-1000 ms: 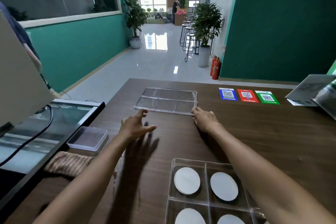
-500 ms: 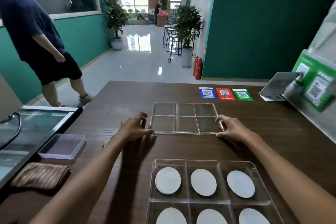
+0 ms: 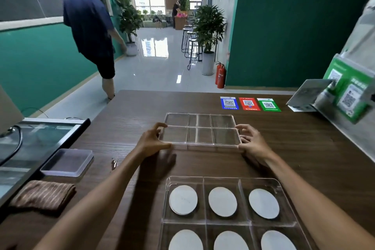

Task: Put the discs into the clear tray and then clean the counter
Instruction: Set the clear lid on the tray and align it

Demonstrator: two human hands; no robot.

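Note:
A clear tray (image 3: pixel 205 199) with several compartments sits near the counter's front edge, a white disc (image 3: pixel 183 199) lying in each one. Farther back a flat clear lid with a grid of panels (image 3: pixel 199 130) is tilted slightly off the wood. My left hand (image 3: pixel 151 141) grips its left edge, thumb below and fingers on top. My right hand (image 3: pixel 252 143) grips its right edge the same way.
A brown striped cloth (image 3: pixel 43 196) lies at the counter's left front, beside a small lidded plastic box (image 3: pixel 68 161). Three QR stickers (image 3: pixel 249 103) lie at the back right, a green sign stand (image 3: pixel 349 91) at the right. A person (image 3: pixel 91 32) walks beyond the counter.
My hands have closed on both side edges of the clear lid and raised it slightly. The view has swung right, so the disc tray shows fully. The person has walked farther away.

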